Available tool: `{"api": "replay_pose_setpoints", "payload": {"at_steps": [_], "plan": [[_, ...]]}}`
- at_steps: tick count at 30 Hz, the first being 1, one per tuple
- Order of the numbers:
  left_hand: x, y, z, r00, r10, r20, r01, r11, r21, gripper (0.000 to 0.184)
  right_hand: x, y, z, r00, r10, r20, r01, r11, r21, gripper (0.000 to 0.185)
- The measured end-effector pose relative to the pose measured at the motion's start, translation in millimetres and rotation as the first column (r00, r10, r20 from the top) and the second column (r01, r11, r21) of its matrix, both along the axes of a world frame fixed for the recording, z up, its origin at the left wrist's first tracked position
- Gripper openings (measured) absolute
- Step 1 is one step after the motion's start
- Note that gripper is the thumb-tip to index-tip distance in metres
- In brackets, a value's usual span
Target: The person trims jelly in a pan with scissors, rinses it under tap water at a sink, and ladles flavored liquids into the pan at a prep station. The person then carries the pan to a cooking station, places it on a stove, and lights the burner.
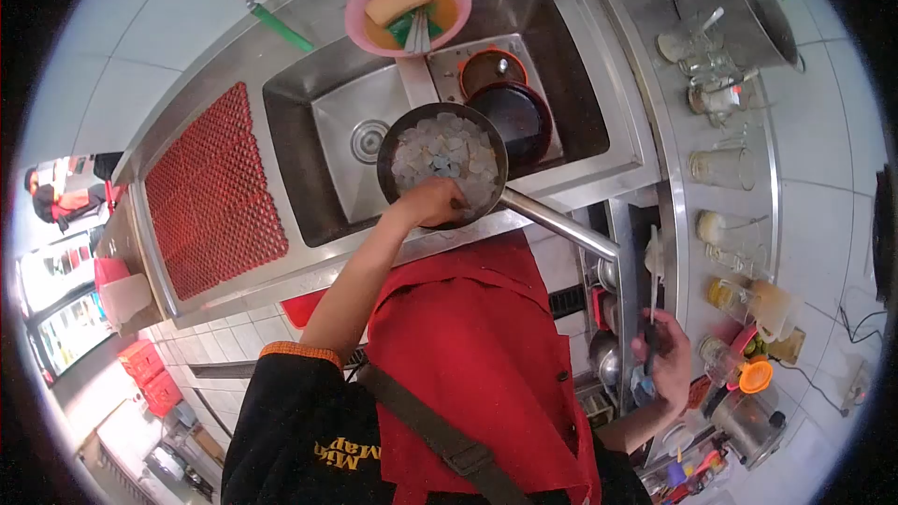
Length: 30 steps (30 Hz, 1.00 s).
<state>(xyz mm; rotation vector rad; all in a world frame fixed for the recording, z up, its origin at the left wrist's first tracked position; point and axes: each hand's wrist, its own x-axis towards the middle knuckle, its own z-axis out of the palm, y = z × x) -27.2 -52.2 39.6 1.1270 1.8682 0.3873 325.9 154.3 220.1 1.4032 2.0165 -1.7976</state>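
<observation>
My left hand (434,203) reaches over the near rim of a round pan (383,165), its fingers curled down among the contents. Whatever is between the fingertips is hidden. Pale, translucent chunks that look like ice (449,145) fill the pan, with a few bluish pieces in the middle. The pan sits over the sink's front part, and its long metal handle (561,224) points toward the lower right. Farther right, my right hand (666,355) is closed around the dark handle of a long utensil with a pale blade (655,257); its exact kind is unclear.
A pink basin (357,14) with a sponge and utensils stands behind the steel sink (327,122). Dark pots (510,122) occupy its right bowl. A red mat (215,192) covers the left drainboard. Glass mugs (722,168) line the right shelf, near a large pot (748,5).
</observation>
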Motion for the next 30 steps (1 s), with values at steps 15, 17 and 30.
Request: {"api": "replay_pose_setpoints", "payload": {"at_steps": [15, 17, 30], "plan": [[1.2, -31.9, 78.6, 0.341, 0.6, 0.723, -0.927, 0.344, 0.152, 0.032, -179.9, -69.8, -97.5, 0.843, 0.455, -0.288, -0.442, 0.89, 0.112, 0.044], [4.6, -36.1, 84.5, 0.281, 0.612, 0.739, -0.956, 0.245, 0.161, 0.032, -195.5, -81.1, -93.6, 0.814, 0.477, -0.33, -0.502, 0.865, 0.012, 0.046], [21.6, -41.7, 52.9, 0.047, 0.569, 0.821, -0.998, -0.015, 0.068, 0.018, -204.4, -93.6, -111.1, 0.813, 0.54, -0.218, -0.544, 0.838, 0.045, 0.041]]}}
